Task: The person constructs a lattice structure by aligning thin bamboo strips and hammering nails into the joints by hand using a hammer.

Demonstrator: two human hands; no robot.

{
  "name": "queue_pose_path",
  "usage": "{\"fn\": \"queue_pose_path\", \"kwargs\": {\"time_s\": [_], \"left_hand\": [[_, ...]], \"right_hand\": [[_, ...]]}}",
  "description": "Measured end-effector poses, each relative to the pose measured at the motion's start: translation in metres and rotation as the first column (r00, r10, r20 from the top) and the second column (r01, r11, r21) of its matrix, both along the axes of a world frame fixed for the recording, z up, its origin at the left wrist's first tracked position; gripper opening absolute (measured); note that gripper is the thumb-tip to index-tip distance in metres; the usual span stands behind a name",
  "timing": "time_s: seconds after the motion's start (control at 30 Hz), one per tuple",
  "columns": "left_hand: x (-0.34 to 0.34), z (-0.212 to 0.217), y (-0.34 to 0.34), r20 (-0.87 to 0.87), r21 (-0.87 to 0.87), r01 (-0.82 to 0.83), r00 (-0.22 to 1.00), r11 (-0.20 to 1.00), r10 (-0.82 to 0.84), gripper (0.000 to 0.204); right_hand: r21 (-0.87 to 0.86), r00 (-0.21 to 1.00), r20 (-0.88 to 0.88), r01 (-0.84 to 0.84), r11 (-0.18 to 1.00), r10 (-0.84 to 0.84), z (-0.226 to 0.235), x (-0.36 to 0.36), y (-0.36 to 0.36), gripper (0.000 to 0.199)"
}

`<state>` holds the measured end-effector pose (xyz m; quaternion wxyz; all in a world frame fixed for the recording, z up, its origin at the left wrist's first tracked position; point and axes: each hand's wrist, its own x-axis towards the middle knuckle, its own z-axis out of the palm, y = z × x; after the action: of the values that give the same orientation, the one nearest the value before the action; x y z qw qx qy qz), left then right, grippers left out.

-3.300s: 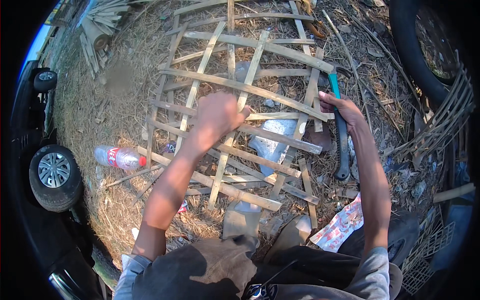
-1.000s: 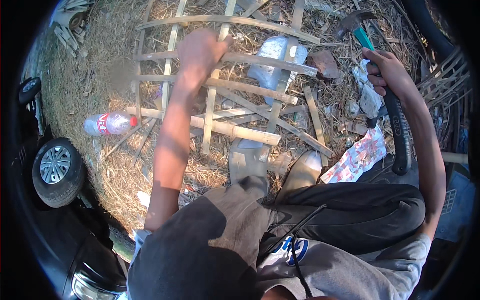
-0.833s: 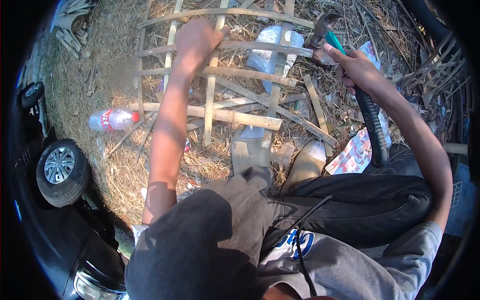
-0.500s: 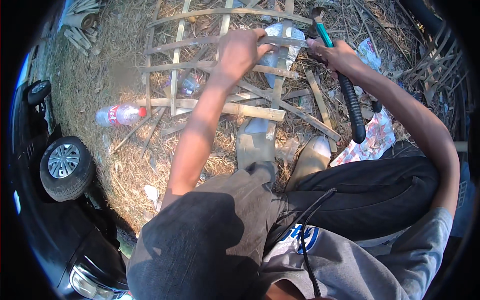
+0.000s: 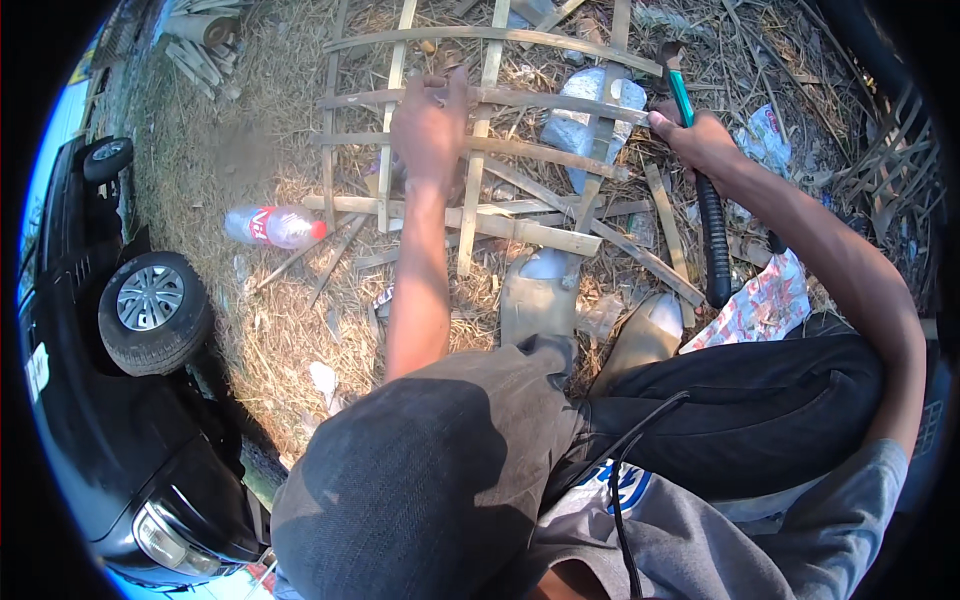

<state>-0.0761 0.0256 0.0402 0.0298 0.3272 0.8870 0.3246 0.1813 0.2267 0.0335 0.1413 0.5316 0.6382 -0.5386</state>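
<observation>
A lattice of thin wooden slats (image 5: 555, 150), crossed over one another, lies on the ground before me. My left hand (image 5: 430, 135) is on its second crosswise slat (image 5: 545, 100) from the far side, fingers curled around it left of the middle. In my right hand (image 5: 695, 143) is a hammer (image 5: 713, 235) with a black ribbed grip, a teal neck and a dark head pointing away from me. My right thumb is at the right end of that same slat, seemingly touching it. Part of the slat is hidden behind my left hand.
A clear plastic bottle (image 5: 275, 227) with a red cap lies on dry grass at left. Beyond it stands a black vehicle (image 5: 90, 400). Loose slats (image 5: 645, 255), a patterned wrapper (image 5: 757, 300) and my shoes (image 5: 540, 300) are near the lattice. Another woven lattice (image 5: 905, 160) is at far right.
My left hand has moved left along the slat, away from its right part. My right hand still grips the hammer by the slat's end. The whole view has shifted slightly.
</observation>
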Motion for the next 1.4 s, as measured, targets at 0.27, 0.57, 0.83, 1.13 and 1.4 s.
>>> {"fn": "queue_pose_path", "kwargs": {"time_s": [0.27,0.57,0.83,1.13,1.4], "left_hand": [[-0.026,0.006,-0.013,0.018,-0.219,-0.042,0.999,0.975,0.048,0.050],[-0.020,0.011,-0.021,0.207,-0.484,0.311,0.949,0.818,-0.238,0.069],[-0.024,0.030,-0.019,0.148,-0.600,0.476,0.856,0.643,-0.495,0.073],[-0.018,0.080,-0.006,0.075,-0.613,0.364,0.910,0.701,-0.407,0.070],[-0.046,0.037,-0.025,0.017,-0.568,0.411,0.872,0.713,-0.489,0.069]], "right_hand": [[0.121,0.967,-0.074,0.250,0.961,-0.242,0.003,0.038,-0.002,0.053],[0.419,0.991,0.129,-0.029,0.907,-0.028,-0.039,0.076,0.004,0.057],[0.765,0.942,-0.106,-0.127,0.631,0.318,-0.034,0.049,0.026,0.049],[0.331,0.891,-0.140,-0.370,0.868,0.433,0.022,-0.023,-0.001,0.062],[0.181,0.945,-0.075,-0.302,0.936,0.319,0.000,-0.031,-0.007,0.078]]}}
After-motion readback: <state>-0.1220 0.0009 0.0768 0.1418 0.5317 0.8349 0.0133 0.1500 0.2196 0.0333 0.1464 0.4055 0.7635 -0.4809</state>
